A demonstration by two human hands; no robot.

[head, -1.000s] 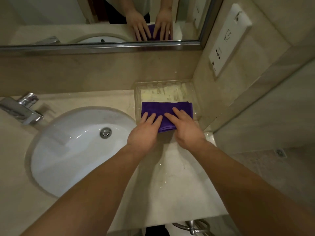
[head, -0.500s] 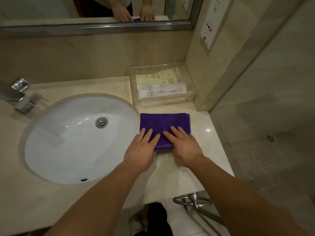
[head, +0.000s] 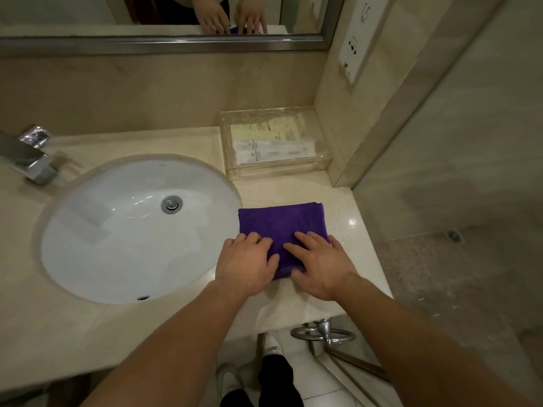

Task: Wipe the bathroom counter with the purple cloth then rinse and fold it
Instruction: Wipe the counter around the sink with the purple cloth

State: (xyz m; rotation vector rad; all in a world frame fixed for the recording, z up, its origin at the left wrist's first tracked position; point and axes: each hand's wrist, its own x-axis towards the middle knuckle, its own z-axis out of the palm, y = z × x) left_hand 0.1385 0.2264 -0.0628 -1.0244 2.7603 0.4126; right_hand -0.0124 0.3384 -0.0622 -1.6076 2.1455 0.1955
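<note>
The purple cloth point(head: 280, 223) lies folded into a rectangle on the beige marble counter point(head: 296, 304), just right of the white sink basin point(head: 117, 230). My left hand point(head: 245, 264) lies on the cloth's near left part with its fingers bent at the knuckles, pressing down. My right hand point(head: 320, 265) rests flat on the cloth's near right part, fingers spread and pointing left. Both hands cover the cloth's near edge. The counter around the cloth shines wet.
A clear acrylic tray point(head: 279, 168) with packaged amenities stands behind the cloth against the wall corner. A chrome faucet point(head: 32, 163) sits at the far left. The mirror point(head: 164, 13) runs along the back. A chrome towel ring point(head: 323, 334) hangs below the counter's front edge.
Both hands have slid the folded cloth toward me, from the tray's front to the near part of the counter. The left fingers now look more bent.
</note>
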